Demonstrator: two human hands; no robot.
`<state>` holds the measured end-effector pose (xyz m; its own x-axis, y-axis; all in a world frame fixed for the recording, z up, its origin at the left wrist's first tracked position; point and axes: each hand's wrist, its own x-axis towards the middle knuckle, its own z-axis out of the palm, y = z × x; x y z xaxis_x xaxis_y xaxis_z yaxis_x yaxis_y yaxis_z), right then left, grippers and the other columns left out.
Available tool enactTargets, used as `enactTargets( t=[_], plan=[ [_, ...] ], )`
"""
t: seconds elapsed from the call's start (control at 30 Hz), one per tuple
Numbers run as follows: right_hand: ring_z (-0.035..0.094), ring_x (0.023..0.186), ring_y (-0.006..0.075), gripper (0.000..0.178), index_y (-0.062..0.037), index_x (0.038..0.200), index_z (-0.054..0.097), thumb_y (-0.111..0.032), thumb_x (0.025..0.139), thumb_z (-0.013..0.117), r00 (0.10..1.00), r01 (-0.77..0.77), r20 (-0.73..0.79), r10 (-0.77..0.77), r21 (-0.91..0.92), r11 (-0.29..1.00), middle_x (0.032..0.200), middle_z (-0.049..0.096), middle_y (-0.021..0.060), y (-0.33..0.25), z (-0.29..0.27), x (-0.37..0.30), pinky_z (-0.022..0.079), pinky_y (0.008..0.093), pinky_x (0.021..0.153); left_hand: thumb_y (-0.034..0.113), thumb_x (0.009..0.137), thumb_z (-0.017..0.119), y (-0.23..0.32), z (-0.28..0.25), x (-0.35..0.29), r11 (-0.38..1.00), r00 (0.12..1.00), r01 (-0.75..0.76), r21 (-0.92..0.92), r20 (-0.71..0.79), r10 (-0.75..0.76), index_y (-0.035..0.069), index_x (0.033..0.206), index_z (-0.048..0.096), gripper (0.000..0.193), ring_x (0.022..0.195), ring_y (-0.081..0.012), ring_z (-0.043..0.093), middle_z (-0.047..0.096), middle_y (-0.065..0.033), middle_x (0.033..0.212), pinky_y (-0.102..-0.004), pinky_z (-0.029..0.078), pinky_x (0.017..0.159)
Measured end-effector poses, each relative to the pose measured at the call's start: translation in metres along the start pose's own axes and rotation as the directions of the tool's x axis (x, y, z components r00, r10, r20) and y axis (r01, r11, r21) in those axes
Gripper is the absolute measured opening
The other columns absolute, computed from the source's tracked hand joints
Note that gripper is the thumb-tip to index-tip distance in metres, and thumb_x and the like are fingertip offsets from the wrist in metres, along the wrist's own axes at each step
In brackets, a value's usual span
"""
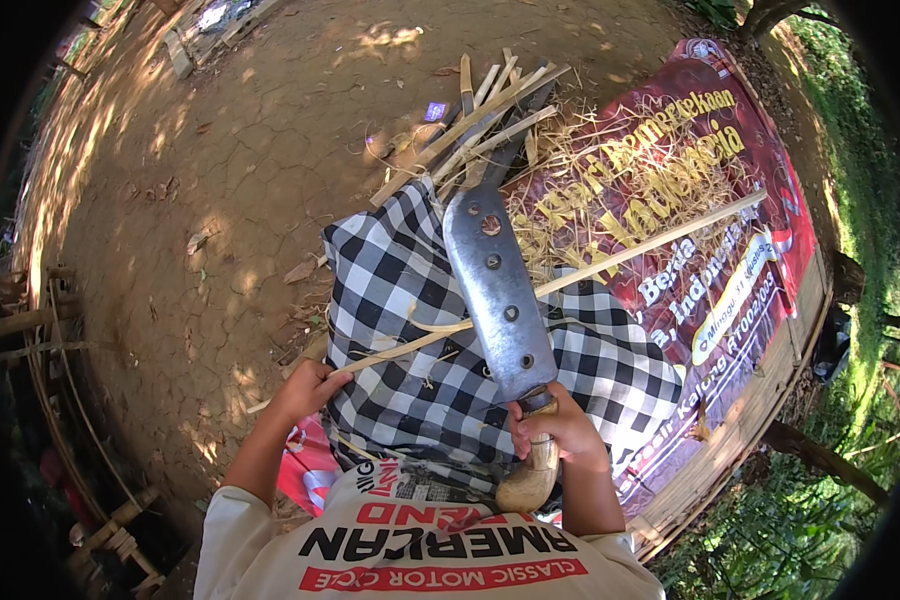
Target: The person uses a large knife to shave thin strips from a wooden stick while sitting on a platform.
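Outdoors we see cracked brown ground (260, 170) and a red banner (792, 235), shavings (580, 215) scattered toward its upper edge. At the checkered cloth's (380, 270) left edge, our left hand (312, 390) pinches a pale strip (650, 240), crossing beneath the big knife (495, 290); our right hand (562, 425) encloses its handle near the lower edge.

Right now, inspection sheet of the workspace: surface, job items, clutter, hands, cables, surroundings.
Surface: checkered cloth, creased, before the person; printed banner to the right.
Job items: broad knife, blade lying across a pale strip.
Clutter: shavings scattered over the banner; loose strips piled ahead; small purple packet nearby.
Hands: left hand grips the strip near its lower-left end; right hand closed round the knife's wooden handle.
Cables: nothing seen.
Surroundings: cracked earth ground ahead and left; greenery at right.
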<state>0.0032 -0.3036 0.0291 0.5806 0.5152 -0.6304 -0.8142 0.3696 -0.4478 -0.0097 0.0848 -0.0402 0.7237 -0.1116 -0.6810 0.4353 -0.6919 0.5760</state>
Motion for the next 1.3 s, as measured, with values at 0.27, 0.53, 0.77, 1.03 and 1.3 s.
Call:
enactTargets(
  t=[0.27, 0.53, 0.77, 1.03, 1.3],
  plan=[
    [0.060, 0.055, 0.0186, 0.016, 0.0040, 0.091, 0.053, 0.008, 0.077, 0.061, 0.869, 0.231, -0.376, -0.321, -0.265, 0.936, 0.068, 0.058, 0.0098, -0.009, -0.011, 0.000, 0.050, 0.0311, 0.053, 0.035, 0.089, 0.063, 0.002, 0.002, 0.000, 0.999, 0.999, -0.039, 0.020, -0.027, 0.039, -0.008, 0.067, 0.061, 0.048, 0.046, -0.0113, 0.039, 0.045, -0.0080, 0.047, -0.0353, 0.036, 0.044],
    [0.058, 0.054, 0.0164, 0.017, 0.0028, 0.084, 0.055, 0.001, 0.071, 0.066, 0.996, -0.047, -0.092, 0.016, -0.353, 0.934, 0.066, 0.057, 0.0077, 0.013, -0.002, 0.015, 0.048, 0.0296, 0.053, 0.037, 0.088, 0.064, -0.015, 0.003, 0.002, 0.998, 0.997, -0.055, 0.030, -0.043, 0.056, -0.010, 0.065, 0.059, 0.052, 0.045, -0.0146, 0.041, 0.045, -0.0121, 0.046, -0.0375, 0.038, 0.046],
    [0.058, 0.054, 0.0178, 0.018, 0.0038, 0.085, 0.055, 0.002, 0.071, 0.066, 0.999, -0.029, -0.048, 0.023, -0.121, 0.992, 0.069, 0.058, 0.0085, 0.008, -0.003, 0.005, 0.049, 0.0304, 0.051, 0.037, 0.088, 0.063, 0.000, -0.001, -0.002, 0.999, 0.998, -0.053, -0.001, -0.038, 0.053, -0.009, 0.064, 0.057, 0.053, 0.045, -0.0157, 0.041, 0.044, -0.0155, 0.047, -0.0381, 0.038, 0.047],
    [0.060, 0.054, 0.0172, 0.014, 0.0028, 0.086, 0.054, 0.008, 0.075, 0.060, 0.872, 0.277, -0.299, -0.387, -0.351, 0.894, 0.067, 0.058, 0.0094, -0.002, -0.006, 0.007, 0.048, 0.0306, 0.051, 0.038, 0.088, 0.063, 0.004, 0.005, -0.003, 1.000, 0.997, -0.015, 0.014, -0.076, 0.016, -0.009, 0.063, 0.057, 0.054, 0.044, -0.0155, 0.040, 0.044, -0.0143, 0.045, -0.0380, 0.038, 0.046],
    [0.058, 0.054, 0.0167, 0.012, 0.0020, 0.080, 0.056, 0.007, 0.071, 0.063, 0.999, -0.009, -0.050, -0.013, -0.421, 0.907, 0.063, 0.058, 0.0086, 0.027, 0.009, 0.028, 0.047, 0.0294, 0.052, 0.027, 0.092, 0.061, 0.000, 0.011, -0.005, 0.995, 0.988, -0.100, 0.009, -0.119, 0.100, -0.007, 0.057, 0.050, 0.050, 0.047, -0.0086, 0.033, 0.035, -0.0031, 0.045, -0.0346, 0.030, 0.041]
  ],
)
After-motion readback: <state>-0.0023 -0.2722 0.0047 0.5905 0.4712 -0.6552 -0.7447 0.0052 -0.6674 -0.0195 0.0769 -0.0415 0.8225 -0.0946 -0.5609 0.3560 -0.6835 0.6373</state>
